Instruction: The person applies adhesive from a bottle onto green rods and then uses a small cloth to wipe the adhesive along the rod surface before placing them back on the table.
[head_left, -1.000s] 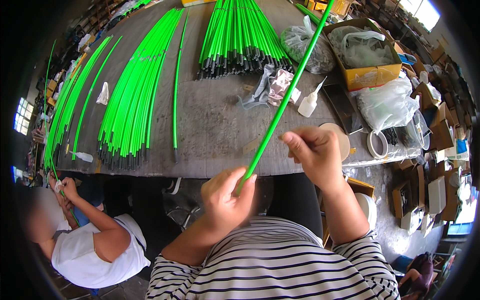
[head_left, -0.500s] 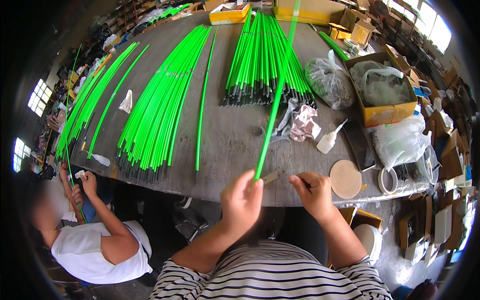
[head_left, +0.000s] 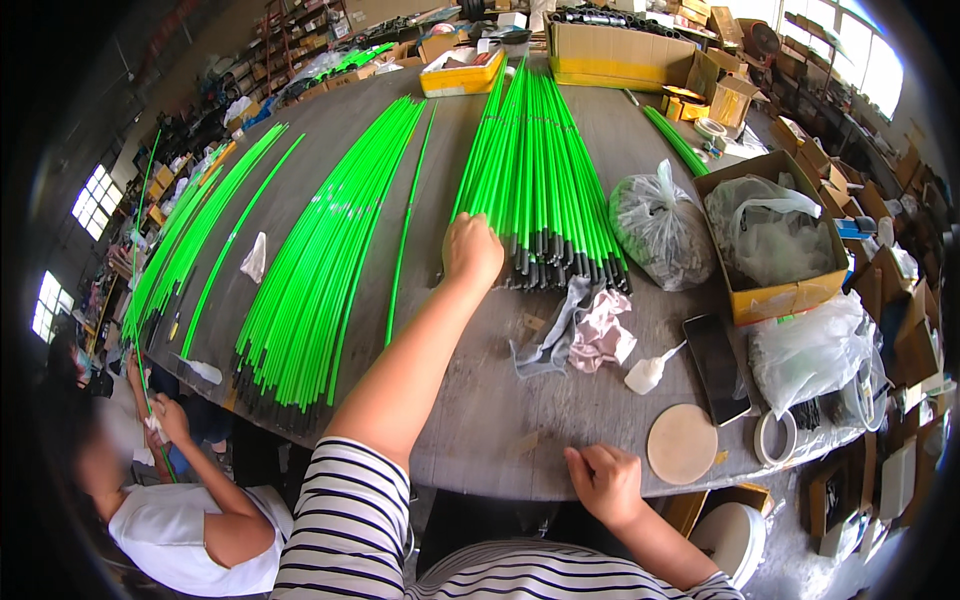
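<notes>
My left hand (head_left: pixel 473 252) reaches out over the table, fingers closed round a green rod at the left side of a large fanned bundle of green rods (head_left: pixel 540 170) with black ends. The hand covers the held part, and the rod merges with those beside it. Close to the table's front edge is my right hand (head_left: pixel 607 485), its fingers curled and its thumb sticking out to the left; whatever lies inside the fingers is hidden. A round tan disc (head_left: pixel 682 444) is just right of it. A second fanned bundle of green rods (head_left: pixel 335 255) and a single green rod (head_left: pixel 409 220) lie further left.
Cloths (head_left: pixel 601 330), a white squeeze bottle (head_left: pixel 654 370), a black phone-like slab (head_left: pixel 716 370), a tape roll (head_left: pixel 775 437), stuffed plastic bags (head_left: pixel 662 228) and an open carton (head_left: pixel 790 295) occupy the right. At far left a co-worker (head_left: pixel 200 530) holds an upright green rod (head_left: pixel 139 330).
My left hand has moved forward and away from me, bringing the green rod from upright in front of me to the bundle. The view has tilted up; my right hand stays near the table edge.
</notes>
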